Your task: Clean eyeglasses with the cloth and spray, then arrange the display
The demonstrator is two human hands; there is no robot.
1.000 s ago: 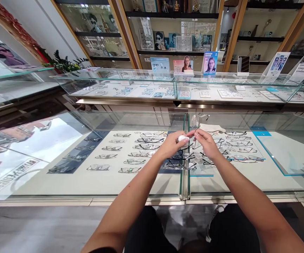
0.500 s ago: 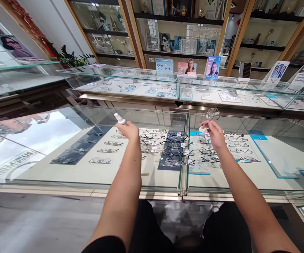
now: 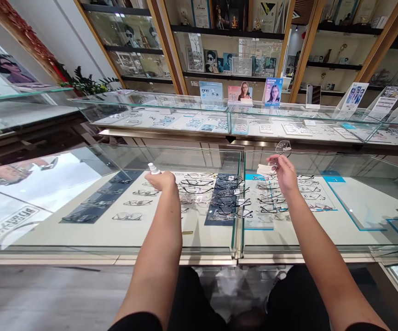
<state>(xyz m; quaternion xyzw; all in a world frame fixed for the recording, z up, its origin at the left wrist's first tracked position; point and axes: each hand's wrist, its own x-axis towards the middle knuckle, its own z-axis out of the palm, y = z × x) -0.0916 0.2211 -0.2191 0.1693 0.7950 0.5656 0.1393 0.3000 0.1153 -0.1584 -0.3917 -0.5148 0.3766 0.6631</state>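
My left hand [image 3: 163,181] is closed around a small white spray bottle [image 3: 153,168], whose cap points up and away from me. Raised over the glass counter, my right hand [image 3: 286,174] pinches a pair of thin-rimmed eyeglasses [image 3: 283,147] with the lenses uppermost. A pale cloth [image 3: 265,169] also hangs from the fingers of that hand, to the left of the glasses. Beneath both hands, rows of eyeglass frames [image 3: 196,182] lie inside the display case [image 3: 171,239].
Farther back stands a second glass showcase [image 3: 150,105] with advertising cards [image 3: 273,92] on top. Shelves [image 3: 229,34] with pictures and trophies line the wall. A plant [image 3: 86,82] stands at the left. A glass seam [image 3: 239,211] divides the near counter.
My left hand has lowered slightly with the spray bottle. The glasses in my right hand have shifted right and turned, and the cloth shows more spread out. The view has tilted up a little.
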